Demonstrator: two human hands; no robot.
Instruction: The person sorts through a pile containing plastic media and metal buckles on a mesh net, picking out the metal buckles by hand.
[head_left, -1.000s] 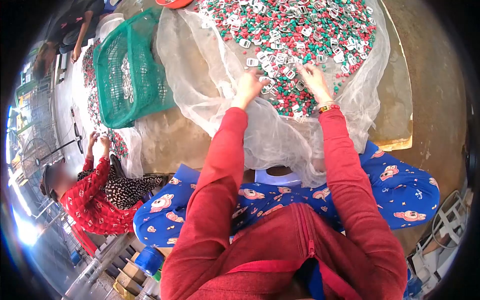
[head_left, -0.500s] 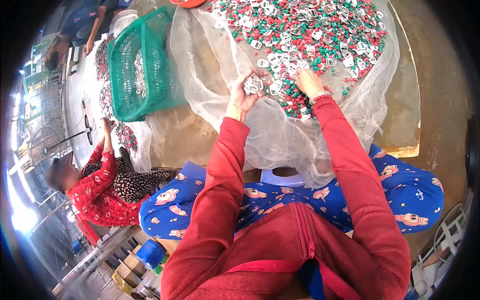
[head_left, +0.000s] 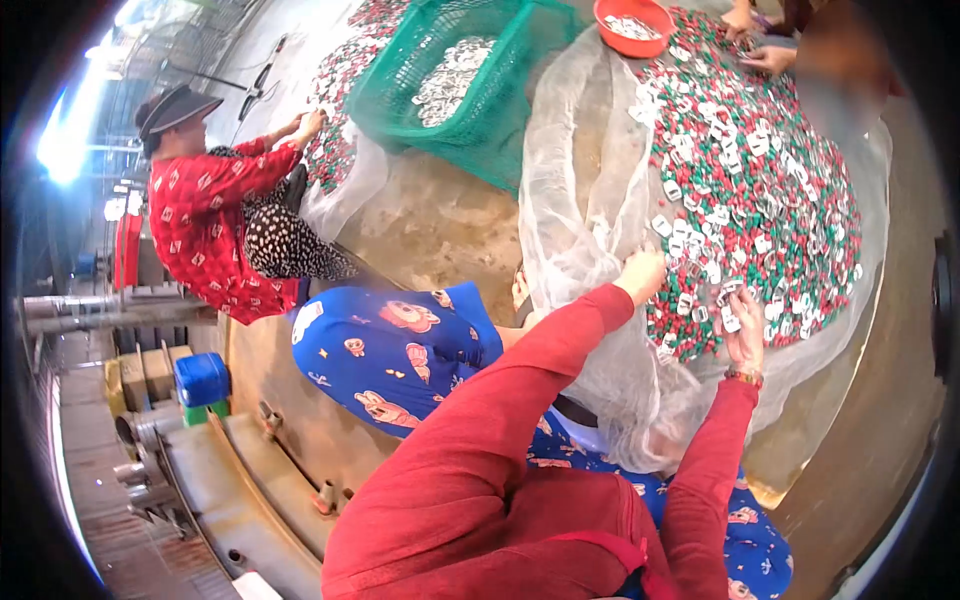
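Observation:
A spread pile of small red and green pieces (head_left: 700, 240) lies before me, with many white plastic buckles (head_left: 757, 143) scattered through it. At the pile's near left edge is my left hand (head_left: 642, 275), back upward and fingers curled; what they hold, if anything, is hidden. My right hand (head_left: 744, 335), farther right at the near side of the pile, has its fingers closed on a white buckle (head_left: 730, 318). White netting (head_left: 575, 200) runs under and around the pile, bunched close to my lap.
A green basket (head_left: 375, 105) holding white buckles stands left of the netting. Beyond it sits a red bowl (head_left: 632, 42) of white pieces. Another person's hands (head_left: 768, 58) work at the pile's far side. A person in a red patterned top (head_left: 215, 215) sits at left by another pile.
The view has swung left, bringing the bowl and the far hands into sight. The white buckles seen in my left hand no longer show there. My right hand now has a buckle.

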